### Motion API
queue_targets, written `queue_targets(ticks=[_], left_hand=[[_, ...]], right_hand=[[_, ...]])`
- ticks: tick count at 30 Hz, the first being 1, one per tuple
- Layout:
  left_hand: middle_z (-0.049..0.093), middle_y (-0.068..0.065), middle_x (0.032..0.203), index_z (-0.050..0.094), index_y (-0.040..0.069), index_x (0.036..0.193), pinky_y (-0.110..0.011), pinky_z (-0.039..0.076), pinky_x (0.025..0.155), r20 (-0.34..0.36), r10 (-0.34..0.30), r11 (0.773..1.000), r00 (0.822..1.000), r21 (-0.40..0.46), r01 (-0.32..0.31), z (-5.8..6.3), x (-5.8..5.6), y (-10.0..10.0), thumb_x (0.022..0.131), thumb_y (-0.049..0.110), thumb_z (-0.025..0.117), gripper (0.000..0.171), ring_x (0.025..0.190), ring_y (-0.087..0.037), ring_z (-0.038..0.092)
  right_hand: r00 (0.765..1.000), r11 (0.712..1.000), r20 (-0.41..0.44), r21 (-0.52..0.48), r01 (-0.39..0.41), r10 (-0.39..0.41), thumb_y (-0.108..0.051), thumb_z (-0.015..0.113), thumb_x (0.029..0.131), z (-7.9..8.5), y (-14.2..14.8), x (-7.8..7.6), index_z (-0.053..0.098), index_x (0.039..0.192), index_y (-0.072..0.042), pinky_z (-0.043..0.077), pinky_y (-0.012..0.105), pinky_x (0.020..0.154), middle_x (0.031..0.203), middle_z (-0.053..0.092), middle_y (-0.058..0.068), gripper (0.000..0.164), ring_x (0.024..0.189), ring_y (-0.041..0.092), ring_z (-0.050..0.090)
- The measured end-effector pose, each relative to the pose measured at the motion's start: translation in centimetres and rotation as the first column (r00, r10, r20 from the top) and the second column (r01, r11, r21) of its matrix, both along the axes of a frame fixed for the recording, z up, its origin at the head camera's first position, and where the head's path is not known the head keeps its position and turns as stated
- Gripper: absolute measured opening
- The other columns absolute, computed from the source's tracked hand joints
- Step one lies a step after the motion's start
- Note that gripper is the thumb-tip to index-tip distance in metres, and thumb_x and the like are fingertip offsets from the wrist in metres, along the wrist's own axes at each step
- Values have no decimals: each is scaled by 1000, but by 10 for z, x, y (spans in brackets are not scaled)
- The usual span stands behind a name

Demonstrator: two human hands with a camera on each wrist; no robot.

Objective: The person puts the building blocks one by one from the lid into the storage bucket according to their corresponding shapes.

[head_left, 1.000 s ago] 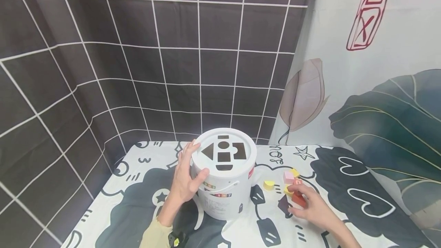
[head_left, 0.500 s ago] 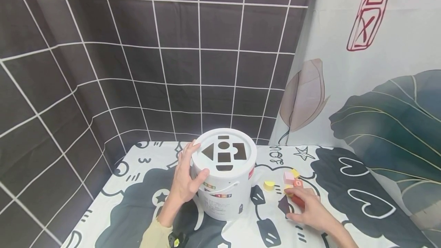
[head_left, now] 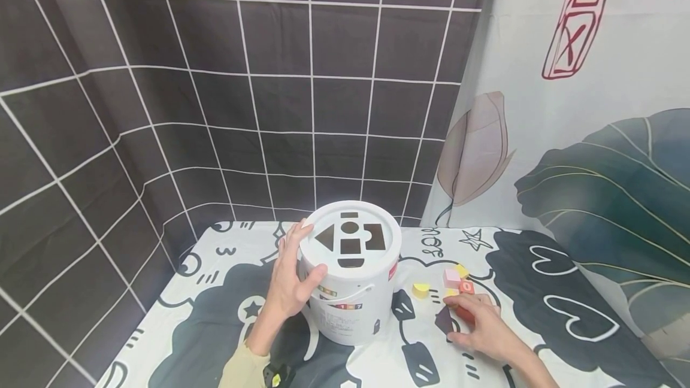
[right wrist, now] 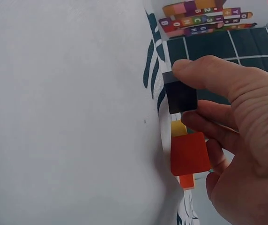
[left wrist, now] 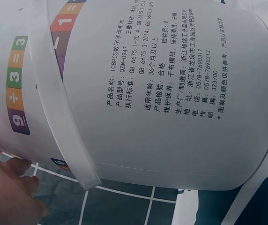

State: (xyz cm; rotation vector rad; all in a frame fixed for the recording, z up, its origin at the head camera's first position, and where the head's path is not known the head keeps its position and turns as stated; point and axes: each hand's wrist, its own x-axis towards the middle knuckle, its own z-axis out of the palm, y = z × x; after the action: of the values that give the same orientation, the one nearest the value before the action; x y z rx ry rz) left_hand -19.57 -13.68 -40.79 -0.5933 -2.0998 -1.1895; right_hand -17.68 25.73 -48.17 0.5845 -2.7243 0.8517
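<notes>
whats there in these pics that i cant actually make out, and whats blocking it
Head view: the inside of the white bucket; the holes in its lid show only dark.
Left wrist view: much of the left hand, cut off by the left and bottom edges.
Right wrist view: part of a yellow block, behind the red block.

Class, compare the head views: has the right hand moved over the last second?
Yes, slightly: the right hand has shifted left and downward in the head view, judged against the white bucket.
</notes>
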Motion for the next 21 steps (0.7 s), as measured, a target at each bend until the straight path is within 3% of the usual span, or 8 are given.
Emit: queue_targets(ticks=[10, 18, 21], left_hand=[[40, -16, 155, 48, 8, 144, -75, 24, 104, 5, 1, 1000, 1000, 9, -1, -1, 1, 0, 83, 43, 61, 71, 144, -38, 30], [39, -19, 155, 48, 5, 144, -71, 16, 111, -4, -11, 1000, 1000, 8, 11, -1, 0, 0, 85, 46, 60, 72, 144, -39, 29], [39, -18, 155, 48, 6, 144, -73, 18, 109, -12, -9, 1000, 1000, 7, 9, -1, -1, 0, 85, 46, 60, 72, 144, -39, 29]], right_hand=[[999, 1000, 48, -4, 21, -20, -23, 95, 59, 2, -1, -1, 71, 111, -14, 34, 42, 82, 108, 68, -5, 58, 97, 18, 46], [997, 999, 72, -33, 32, -29, -26, 96, 60, 1, 0, -2, 70, 110, -15, 34, 46, 83, 107, 67, -6, 57, 98, 20, 47], [997, 998, 75, -42, 37, -34, -25, 95, 61, 4, 0, -3, 70, 111, -15, 35, 47, 85, 106, 67, -6, 57, 99, 21, 49]])
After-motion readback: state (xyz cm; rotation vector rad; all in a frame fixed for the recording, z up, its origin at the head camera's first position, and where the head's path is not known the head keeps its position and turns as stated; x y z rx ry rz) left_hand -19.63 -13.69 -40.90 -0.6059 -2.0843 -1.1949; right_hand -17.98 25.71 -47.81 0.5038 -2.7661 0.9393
